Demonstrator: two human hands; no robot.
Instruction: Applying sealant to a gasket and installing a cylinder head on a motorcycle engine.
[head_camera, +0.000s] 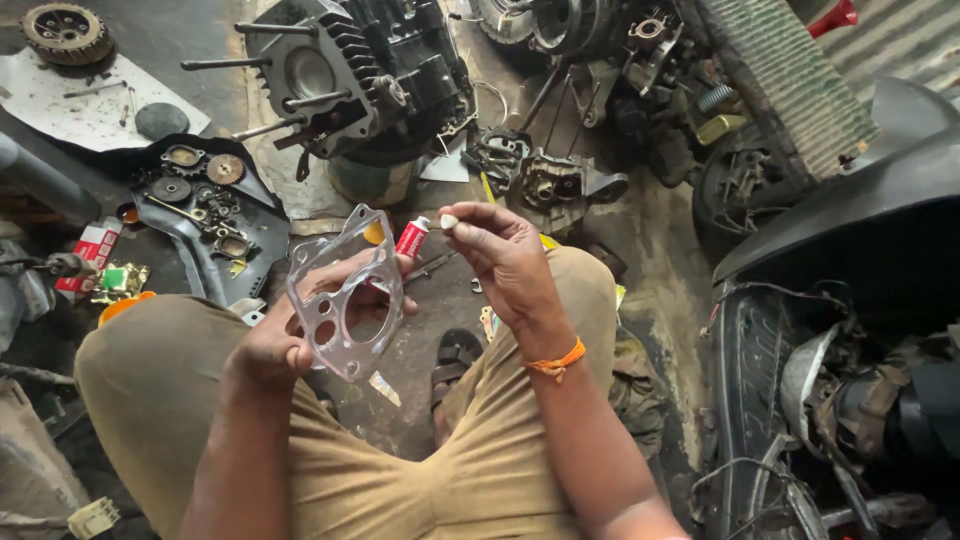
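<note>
My left hand (275, 345) holds up a thin grey gasket (345, 290) with several round holes, and a small red and white tube (411, 237) sticks up from the same hand. My right hand (505, 262), with an orange thread at the wrist, pinches a small white cap (449, 221) between thumb and finger, just right of the tube's tip. Both hands hover over my knees, which are in tan trousers.
A black engine block (350, 75) with long studs stands on the dirty floor ahead. A black tray (205, 215) of gears and small parts lies at the left. More engine parts (545, 175) lie ahead, and a dark scooter body (850, 300) fills the right.
</note>
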